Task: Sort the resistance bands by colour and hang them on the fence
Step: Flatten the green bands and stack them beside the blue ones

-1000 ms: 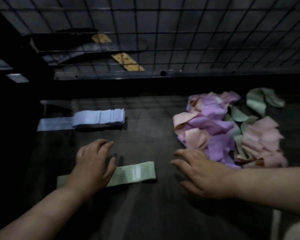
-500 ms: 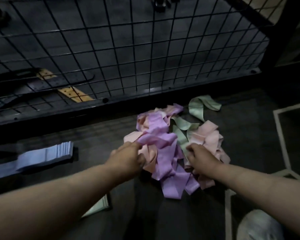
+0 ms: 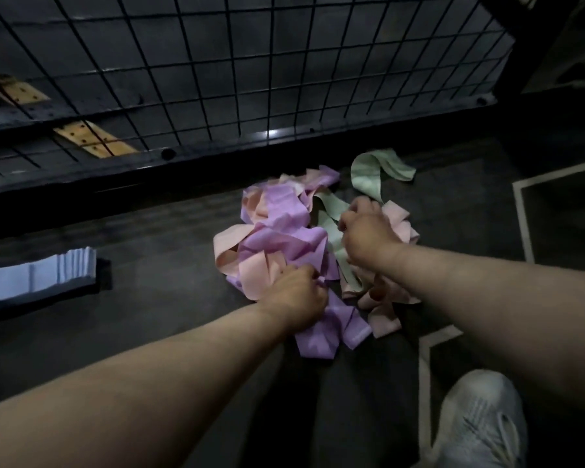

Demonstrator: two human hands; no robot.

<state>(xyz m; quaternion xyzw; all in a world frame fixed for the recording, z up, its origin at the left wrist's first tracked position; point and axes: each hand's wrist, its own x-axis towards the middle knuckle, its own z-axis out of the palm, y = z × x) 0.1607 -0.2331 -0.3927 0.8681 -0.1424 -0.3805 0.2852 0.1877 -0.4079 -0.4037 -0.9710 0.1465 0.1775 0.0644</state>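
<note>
Here left hand (image 3: 301, 295) and right hand (image 3: 368, 236) clutch crumpled ribbon-like bands (image 3: 284, 238)

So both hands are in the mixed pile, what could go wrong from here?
Purple, pink and green bands interlace in the tangled pile; with left hand and right hand both gripping into it, a pull may drag wrong colours along. Dim light may blur pink against purple.

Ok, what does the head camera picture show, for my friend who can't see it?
A left hand and a right hand grip a tangled pile of purple, pink and green bands on a dark floor. A neat blue stack lies to the left, before a black wire fence.
</note>
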